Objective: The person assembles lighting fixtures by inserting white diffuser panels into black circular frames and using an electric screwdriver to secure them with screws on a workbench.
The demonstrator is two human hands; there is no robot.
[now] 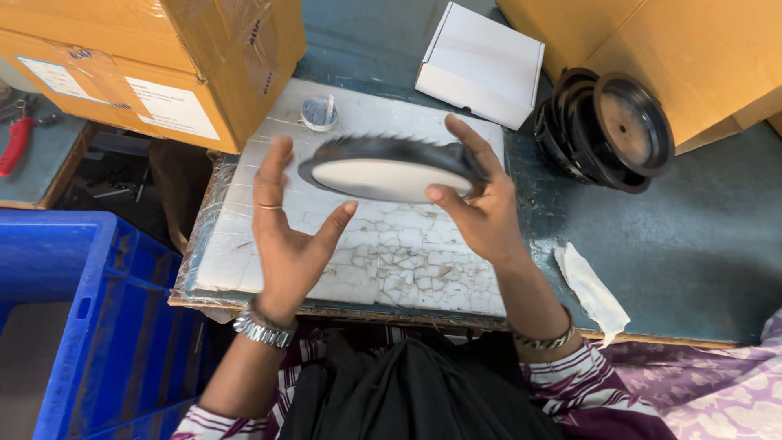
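Right hand grips a round black disc with a white face, a finned, light-fitting-like part, holding it tilted in the air above the cracked white board; the thumb lies against the disc's near rim and the fingers wrap over its far right edge, so the hand is closed on it. Left hand is raised just beside the disc's left edge with palm open and fingers spread, the fingertips close to the rim, though whether they touch it cannot be told. That hand wears a ring, with a metal watch at the wrist, and a thin bangle sits at the right wrist. The white board, wrapped in clear film, lies on the blue-grey counter toward its front left corner. At the board's far edge stands a small round white pot with a stick in it. Behind it, toward the counter's back edge, rests a white cardboard box. To the right of the disc, well apart from it, a stack of black round housings leans near a brown carton at the counter's back right corner. Another large brown carton with white labels occupies the back left. A crumpled strip of white paper lies near the counter's front edge on the right. Off the counter to the left sits a blue plastic crate, and a red-handled tool rests on a separate surface at the far left.
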